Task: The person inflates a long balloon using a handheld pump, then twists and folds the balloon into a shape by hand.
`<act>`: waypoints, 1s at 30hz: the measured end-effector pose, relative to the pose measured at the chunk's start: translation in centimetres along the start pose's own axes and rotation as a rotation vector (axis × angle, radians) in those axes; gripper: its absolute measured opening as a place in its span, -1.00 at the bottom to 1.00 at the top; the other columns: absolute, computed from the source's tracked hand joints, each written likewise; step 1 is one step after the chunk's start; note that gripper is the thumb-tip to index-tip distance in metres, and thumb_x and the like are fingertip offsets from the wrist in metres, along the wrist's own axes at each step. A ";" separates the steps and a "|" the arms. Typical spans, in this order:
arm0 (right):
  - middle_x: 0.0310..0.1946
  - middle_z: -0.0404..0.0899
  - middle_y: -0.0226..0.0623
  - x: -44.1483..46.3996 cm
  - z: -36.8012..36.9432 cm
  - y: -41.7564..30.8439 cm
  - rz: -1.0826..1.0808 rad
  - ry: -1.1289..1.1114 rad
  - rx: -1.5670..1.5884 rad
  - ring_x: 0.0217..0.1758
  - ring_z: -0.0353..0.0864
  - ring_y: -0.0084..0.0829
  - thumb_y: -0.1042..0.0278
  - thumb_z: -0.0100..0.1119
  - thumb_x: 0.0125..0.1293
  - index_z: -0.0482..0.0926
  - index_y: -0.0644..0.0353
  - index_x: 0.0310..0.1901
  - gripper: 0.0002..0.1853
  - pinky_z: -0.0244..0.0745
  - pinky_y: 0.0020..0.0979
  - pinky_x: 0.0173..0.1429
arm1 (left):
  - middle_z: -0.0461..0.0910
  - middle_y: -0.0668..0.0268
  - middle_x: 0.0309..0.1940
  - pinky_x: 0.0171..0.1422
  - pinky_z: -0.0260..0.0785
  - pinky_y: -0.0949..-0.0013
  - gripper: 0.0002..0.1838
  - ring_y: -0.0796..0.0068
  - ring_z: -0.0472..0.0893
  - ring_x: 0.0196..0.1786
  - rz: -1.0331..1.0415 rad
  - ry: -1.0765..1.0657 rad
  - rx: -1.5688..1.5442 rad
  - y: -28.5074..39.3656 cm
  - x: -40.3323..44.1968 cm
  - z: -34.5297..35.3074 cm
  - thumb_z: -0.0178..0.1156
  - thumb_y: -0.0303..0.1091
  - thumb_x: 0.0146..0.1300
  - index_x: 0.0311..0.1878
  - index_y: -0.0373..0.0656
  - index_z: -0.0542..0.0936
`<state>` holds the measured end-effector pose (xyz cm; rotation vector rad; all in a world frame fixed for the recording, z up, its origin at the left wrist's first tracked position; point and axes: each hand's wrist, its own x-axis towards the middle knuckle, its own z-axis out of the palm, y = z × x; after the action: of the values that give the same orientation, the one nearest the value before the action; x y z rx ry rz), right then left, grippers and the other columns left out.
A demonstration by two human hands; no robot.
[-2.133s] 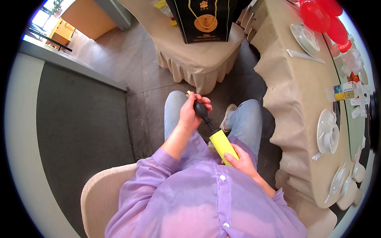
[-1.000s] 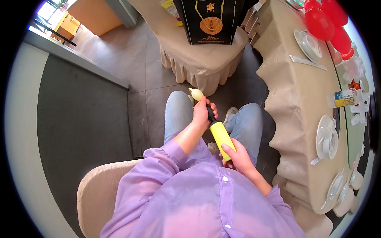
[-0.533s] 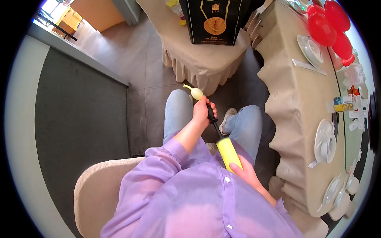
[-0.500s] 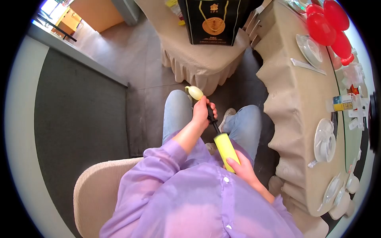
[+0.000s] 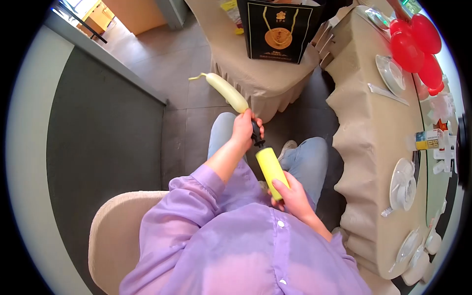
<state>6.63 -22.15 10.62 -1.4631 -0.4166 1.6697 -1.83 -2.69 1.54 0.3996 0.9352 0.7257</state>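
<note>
A pale yellow balloon (image 5: 227, 92), long and partly inflated with a thin limp tip, points up and left. Its near end is pinched in my left hand (image 5: 244, 129), whose fingers also wrap round the black nozzle end (image 5: 256, 133) of a hand pump. My right hand (image 5: 292, 195) grips the lower part of the pump's yellow barrel (image 5: 269, 169). A short black section shows between the barrel and my left hand. Both hands are above my lap, between my knees.
A black paper bag (image 5: 280, 32) stands on a cloth-covered chair (image 5: 260, 81) ahead. On the right, a beige-covered table (image 5: 366, 147) bears wrapped dishes (image 5: 402, 184), a small box (image 5: 428, 139) and red balloons (image 5: 407, 51). A grey panel (image 5: 108, 132) is at the left.
The pale balloon has grown from a small bulb into a long tube reaching up and left. The yellow barrel has moved up, closer to my left hand. The view has shifted slightly.
</note>
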 end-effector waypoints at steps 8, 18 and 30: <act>-0.42 0.49 -0.34 1.8 0.9 1.0 -0.125 0.005 -0.124 -0.64 0.44 -0.62 0.20 0.11 0.24 0.29 0.33 0.07 -0.53 0.25 -0.62 -0.65 | 0.34 0.26 -0.69 -0.72 0.22 0.33 -0.77 0.38 0.36 -0.74 0.042 -0.033 -0.089 0.2 -0.6 0.5 -0.14 -0.15 0.32 -0.37 -0.08 0.24; -0.44 0.49 -0.35 0.0 -0.5 2.9 -0.147 -0.007 -0.237 -0.50 0.48 -0.61 0.26 0.10 0.24 0.33 0.31 0.02 -0.61 0.37 -0.58 -0.47 | 0.35 0.28 -0.67 -0.68 0.25 0.31 -0.76 0.37 0.38 -0.72 -0.056 0.007 -0.122 -2.4 -1.0 -1.3 -0.15 -0.13 0.33 -0.38 -0.06 0.24; -0.36 0.50 -0.34 1.5 0.6 -0.2 0.021 -0.041 -0.201 -0.47 0.50 -0.61 0.25 0.07 0.25 0.32 0.32 0.07 -0.57 0.40 -0.57 -0.38 | 0.36 0.27 -0.67 -0.69 0.25 0.32 -0.74 0.39 0.38 -0.72 0.070 0.001 -0.075 0.0 -0.2 -0.7 -0.16 -0.10 0.34 -0.33 -0.07 0.24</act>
<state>6.17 -20.72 9.92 -1.5846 -0.6090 1.7165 -2.49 -2.80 1.27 0.3671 0.8955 0.8223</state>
